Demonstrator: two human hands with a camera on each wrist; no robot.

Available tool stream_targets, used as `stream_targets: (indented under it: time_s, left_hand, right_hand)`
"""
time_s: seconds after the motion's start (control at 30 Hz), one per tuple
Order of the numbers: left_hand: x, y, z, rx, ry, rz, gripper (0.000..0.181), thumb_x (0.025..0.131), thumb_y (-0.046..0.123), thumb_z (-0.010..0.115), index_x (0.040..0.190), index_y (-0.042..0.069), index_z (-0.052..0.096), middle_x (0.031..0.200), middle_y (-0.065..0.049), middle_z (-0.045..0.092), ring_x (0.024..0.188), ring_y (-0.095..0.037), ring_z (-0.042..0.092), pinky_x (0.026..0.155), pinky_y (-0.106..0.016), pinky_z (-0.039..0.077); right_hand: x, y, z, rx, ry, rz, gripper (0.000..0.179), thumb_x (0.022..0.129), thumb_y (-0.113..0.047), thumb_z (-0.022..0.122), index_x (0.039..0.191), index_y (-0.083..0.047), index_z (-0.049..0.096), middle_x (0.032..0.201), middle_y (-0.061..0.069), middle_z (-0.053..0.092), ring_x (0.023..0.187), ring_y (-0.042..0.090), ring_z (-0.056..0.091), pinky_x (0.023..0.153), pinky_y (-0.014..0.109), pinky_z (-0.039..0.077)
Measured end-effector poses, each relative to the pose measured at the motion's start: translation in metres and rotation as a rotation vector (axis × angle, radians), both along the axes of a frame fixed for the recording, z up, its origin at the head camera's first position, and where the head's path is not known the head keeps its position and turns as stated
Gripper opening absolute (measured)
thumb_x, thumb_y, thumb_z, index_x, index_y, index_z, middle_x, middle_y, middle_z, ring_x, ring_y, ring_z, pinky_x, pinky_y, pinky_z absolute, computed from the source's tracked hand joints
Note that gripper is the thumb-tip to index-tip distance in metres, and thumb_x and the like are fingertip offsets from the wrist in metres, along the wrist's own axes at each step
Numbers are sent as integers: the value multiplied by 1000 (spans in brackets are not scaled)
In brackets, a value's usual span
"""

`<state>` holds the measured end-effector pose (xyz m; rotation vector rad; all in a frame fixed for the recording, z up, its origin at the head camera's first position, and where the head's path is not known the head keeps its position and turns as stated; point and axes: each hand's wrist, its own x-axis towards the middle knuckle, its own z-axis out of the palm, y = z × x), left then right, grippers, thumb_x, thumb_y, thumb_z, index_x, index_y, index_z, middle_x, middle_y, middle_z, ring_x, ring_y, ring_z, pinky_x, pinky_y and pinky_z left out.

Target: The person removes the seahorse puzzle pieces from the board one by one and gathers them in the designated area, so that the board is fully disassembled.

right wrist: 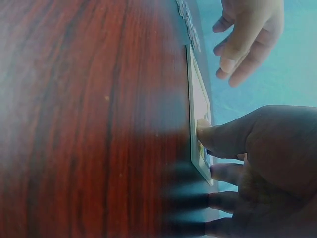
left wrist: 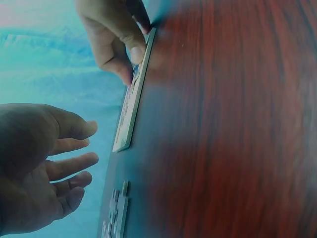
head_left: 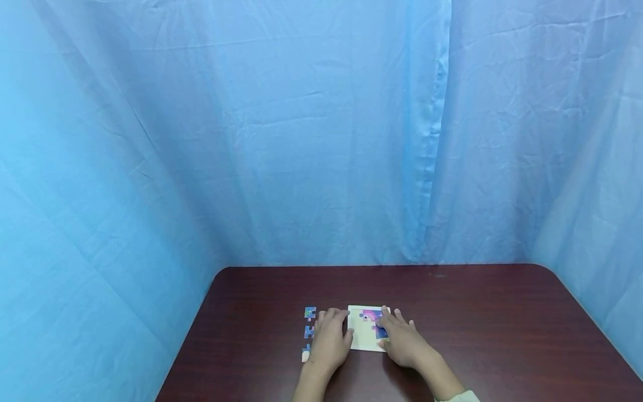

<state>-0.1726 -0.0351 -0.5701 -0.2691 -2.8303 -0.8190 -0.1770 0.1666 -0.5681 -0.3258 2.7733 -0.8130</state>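
A small jigsaw board (head_left: 363,336) with a pale tray and white rim lies on the table, with pink and dark blue puzzle pieces (head_left: 372,316) in its right part. My right hand (head_left: 404,341) rests over that side, its thumb and fingertips touching the board and pieces; the palm hides part of them. Beside the board's left edge, my left hand (head_left: 331,340) is raised above the tabletop. Its fingers are apart and hold nothing, as the left wrist view shows.
Left of my left hand, loose blue jigsaw pieces (head_left: 310,312) lie in a column, the nearest one (head_left: 305,355) partly white. The dark red-brown wooden table (head_left: 502,335) has rounded far corners. Blue curtains (head_left: 321,139) hang behind it and at both sides.
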Motion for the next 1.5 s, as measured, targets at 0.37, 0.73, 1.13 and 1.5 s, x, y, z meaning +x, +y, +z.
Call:
stream_targets:
  time_s: [0.37,0.73,1.13,1.5]
  left_hand:
    - [1,13,1,8,-59,-120,50,91,12,77,140,6,66,142,-13,70,143,-39,57,116,-61,46]
    - [-1,26,3,-49,-78,-142,52,91,13,77,141,4,65,142,-14,70,141,-43,58,117,-63,44]
    - [-3,33,1,-29,-105,-137,47,94,14,73,140,2,65,143,-13,69,141,-38,60,118,-65,42]
    - [-3,35,2,7,-78,-123,42,94,12,74,134,1,69,137,-17,71,140,-42,59,114,-65,45]
  right_hand:
    - [0,0,-1,6,-5,-5,47,99,-16,71,142,-3,60,169,28,34,158,55,25,119,82,20]
    - [2,1,-3,-12,17,-1,42,98,-14,71,138,-3,62,168,28,35,157,56,26,118,82,20]
    - [1,3,0,-13,12,-13,42,98,-14,71,138,-4,63,169,26,33,157,56,24,118,82,19]
    - [2,2,-1,-15,13,-14,44,98,-15,71,140,-4,62,170,26,33,157,56,24,119,82,19]
